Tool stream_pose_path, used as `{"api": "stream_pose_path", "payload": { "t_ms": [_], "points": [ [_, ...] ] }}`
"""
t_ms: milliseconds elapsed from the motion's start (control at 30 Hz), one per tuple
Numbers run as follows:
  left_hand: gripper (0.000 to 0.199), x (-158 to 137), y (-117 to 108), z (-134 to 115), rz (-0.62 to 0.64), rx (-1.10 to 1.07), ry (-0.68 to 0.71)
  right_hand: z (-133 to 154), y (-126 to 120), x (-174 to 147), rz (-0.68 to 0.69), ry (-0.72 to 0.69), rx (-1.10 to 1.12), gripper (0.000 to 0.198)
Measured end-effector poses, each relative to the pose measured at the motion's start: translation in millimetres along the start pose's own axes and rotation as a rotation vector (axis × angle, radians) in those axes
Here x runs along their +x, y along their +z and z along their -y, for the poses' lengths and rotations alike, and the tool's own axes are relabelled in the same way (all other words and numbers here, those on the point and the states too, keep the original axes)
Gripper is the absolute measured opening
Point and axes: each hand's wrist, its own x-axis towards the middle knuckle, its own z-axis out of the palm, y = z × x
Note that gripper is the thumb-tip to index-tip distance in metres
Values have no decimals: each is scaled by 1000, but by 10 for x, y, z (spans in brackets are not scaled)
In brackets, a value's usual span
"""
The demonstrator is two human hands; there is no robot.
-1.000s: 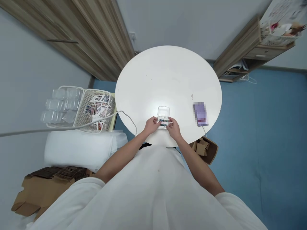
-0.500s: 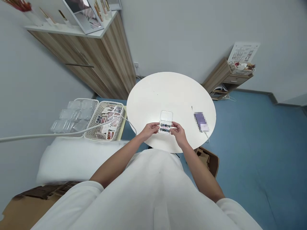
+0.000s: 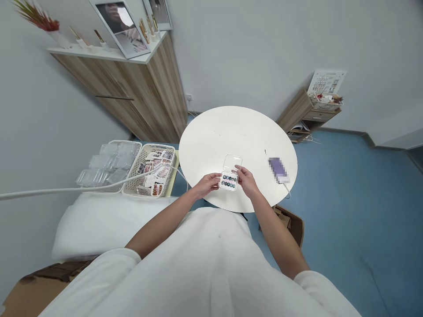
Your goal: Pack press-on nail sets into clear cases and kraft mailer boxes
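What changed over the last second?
Right hand has moved from the right edge of the clear case up toward its lid; the case has turned slightly clockwise. Unchanged: left hand on the case's left edge, lid open, purple item on the table.

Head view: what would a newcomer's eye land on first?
Probably the open clear case near the close edge of the white table, its two rows of dark, shiny pieces showing between the left hand and right hand. After that, likely the pixelated purple object toward the table's right edge, and the white basket of colourful cards left of the table.
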Motion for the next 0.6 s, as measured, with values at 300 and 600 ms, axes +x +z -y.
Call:
{"api": "stream_pose_path", "payload": {
  "t_ms": [300, 600],
  "points": [
    [48, 23, -10, 48, 14, -73, -41, -88, -65, -3, 35, -23, 49, 31],
    [43, 46, 96, 77, 27, -164, -63, -142, -142, -72, 32, -23, 150, 24]
  ]
}}
